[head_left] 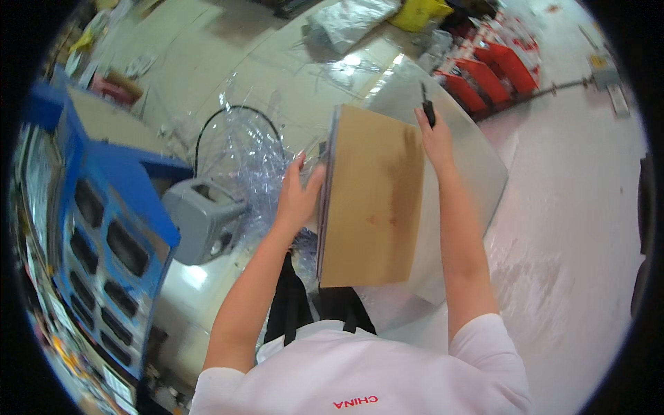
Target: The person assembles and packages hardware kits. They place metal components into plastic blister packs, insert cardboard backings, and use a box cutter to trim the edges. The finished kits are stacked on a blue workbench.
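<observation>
A brown cardboard sheet (370,200) lies in front of me on top of a thin stack, whose greyish layered edge shows along its left side. My left hand (297,200) is beside that edge, its fingers and thumb spread and slightly blurred; I see nothing in it. In my right hand (437,142) is a slim black-handled tool (429,112) with a thin dark tip pointing away from me; its exact kind is unclear. That hand is over the far right edge of the cardboard, above a pale see-through sheet (474,162). A dark smudge marks the cardboard's right part.
Crumpled clear plastic film (259,176) and a grey plastic bin-like object (200,218) are on the left, next to a blue frame with dark openings (124,245). Red open bins (484,79) stand at the far right. A pale table surface (560,228) extends right.
</observation>
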`<state>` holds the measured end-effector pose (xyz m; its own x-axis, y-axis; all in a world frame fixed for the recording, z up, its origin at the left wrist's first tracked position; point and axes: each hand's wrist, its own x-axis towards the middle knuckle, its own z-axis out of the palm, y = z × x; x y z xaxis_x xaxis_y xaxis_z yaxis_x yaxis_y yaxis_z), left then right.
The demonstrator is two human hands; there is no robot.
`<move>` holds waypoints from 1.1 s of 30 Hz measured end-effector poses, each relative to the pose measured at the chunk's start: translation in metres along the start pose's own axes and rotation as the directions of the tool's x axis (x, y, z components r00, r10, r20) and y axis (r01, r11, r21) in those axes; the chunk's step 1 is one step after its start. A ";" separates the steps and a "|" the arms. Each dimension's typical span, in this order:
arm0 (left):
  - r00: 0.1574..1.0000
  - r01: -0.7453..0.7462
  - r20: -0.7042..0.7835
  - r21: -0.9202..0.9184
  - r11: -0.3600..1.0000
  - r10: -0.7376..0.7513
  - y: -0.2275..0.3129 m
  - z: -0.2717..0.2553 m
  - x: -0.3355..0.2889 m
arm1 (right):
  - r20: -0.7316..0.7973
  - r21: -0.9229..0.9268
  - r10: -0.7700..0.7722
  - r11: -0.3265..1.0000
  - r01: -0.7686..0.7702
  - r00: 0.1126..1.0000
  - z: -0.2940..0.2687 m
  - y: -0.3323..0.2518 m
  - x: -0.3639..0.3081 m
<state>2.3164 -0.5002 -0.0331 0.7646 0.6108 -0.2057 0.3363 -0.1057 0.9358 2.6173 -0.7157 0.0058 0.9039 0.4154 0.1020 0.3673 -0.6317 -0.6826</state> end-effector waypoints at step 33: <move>0.791 0.149 0.548 0.261 0.954 -0.273 0.069 -0.020 0.055 | -0.127 0.834 0.806 0.402 -0.377 0.578 -0.085 -0.001 -0.354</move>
<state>2.3705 -0.4583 0.0256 0.8138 0.0823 -0.5753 0.5782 -0.2150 0.7871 2.3151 -0.9180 0.0319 0.8465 -0.3525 -0.3990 -0.3759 0.1350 -0.9168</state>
